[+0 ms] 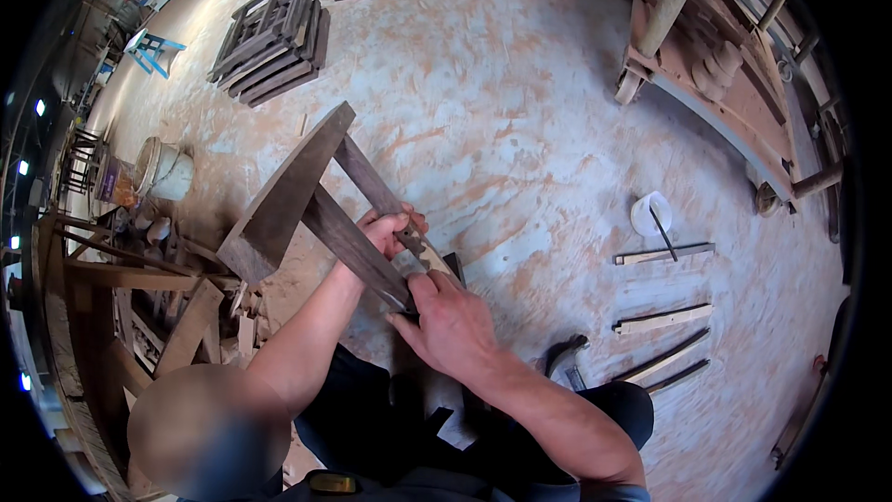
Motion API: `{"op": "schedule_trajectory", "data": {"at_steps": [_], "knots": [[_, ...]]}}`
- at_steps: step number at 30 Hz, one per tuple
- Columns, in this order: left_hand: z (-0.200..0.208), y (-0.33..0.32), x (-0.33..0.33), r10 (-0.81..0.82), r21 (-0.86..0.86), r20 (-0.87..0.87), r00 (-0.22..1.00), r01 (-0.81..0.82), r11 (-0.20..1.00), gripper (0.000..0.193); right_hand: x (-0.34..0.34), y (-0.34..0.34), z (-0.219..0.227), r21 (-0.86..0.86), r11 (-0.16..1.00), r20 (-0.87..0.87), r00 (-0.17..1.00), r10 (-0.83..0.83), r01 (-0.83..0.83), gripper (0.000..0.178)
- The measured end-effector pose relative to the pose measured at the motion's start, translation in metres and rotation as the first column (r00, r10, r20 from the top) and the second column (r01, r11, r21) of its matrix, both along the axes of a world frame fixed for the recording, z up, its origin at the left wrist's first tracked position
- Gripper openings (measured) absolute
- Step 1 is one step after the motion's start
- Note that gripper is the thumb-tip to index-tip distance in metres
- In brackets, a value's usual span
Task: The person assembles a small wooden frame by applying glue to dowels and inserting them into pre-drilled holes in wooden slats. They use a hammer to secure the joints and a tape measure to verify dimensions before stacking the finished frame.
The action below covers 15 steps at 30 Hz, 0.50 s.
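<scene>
A dark wooden frame (288, 188) is raised at a slant in front of me, its broad board at the upper left. Two rails (346, 244) run from that board down towards my hands. My left hand (390, 229) is closed around the farther rail. With thumb and fingers bent, my right hand (453, 323) grips the frame at the lower end of the nearer rail. Between the hands lies a paler wooden piece (430, 258), partly covered by my fingers; how it joins the rails cannot be made out.
Stacked wooden frames (269, 48) stand on the floor ahead. Wood scraps (186, 316) and a bucket (172, 173) are at left. To the right lie several wooden strips (664, 318), a white pot (643, 217) with a dark stick, and a wheeled cart (688, 98).
</scene>
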<state>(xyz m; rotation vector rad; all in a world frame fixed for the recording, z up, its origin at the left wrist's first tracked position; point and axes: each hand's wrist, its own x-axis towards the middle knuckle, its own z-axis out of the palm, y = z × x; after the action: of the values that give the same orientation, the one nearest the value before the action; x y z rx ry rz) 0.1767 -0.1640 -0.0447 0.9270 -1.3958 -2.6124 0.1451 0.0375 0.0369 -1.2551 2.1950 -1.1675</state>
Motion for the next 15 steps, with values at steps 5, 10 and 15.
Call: {"op": "schedule_trajectory", "data": {"at_steps": [5,10,15], "knots": [[0.005,0.004,-0.002,0.007,-0.027,0.026,1.000,-0.006,1.000,0.026,-0.001,0.002,0.003,0.024,1.000,0.011,1.000,0.002,-0.003,0.035],[0.002,0.002,0.002,0.015,-0.079,0.029,0.999,-0.013,0.997,0.026,-0.002,0.001,0.006,0.057,0.998,0.062,0.998,0.001,-0.005,0.034],[0.009,0.006,0.000,0.070,-0.124,0.089,0.994,-0.058,0.991,0.026,-0.017,0.006,0.004,0.128,0.990,0.174,0.981,-0.089,0.067,0.036]]}}
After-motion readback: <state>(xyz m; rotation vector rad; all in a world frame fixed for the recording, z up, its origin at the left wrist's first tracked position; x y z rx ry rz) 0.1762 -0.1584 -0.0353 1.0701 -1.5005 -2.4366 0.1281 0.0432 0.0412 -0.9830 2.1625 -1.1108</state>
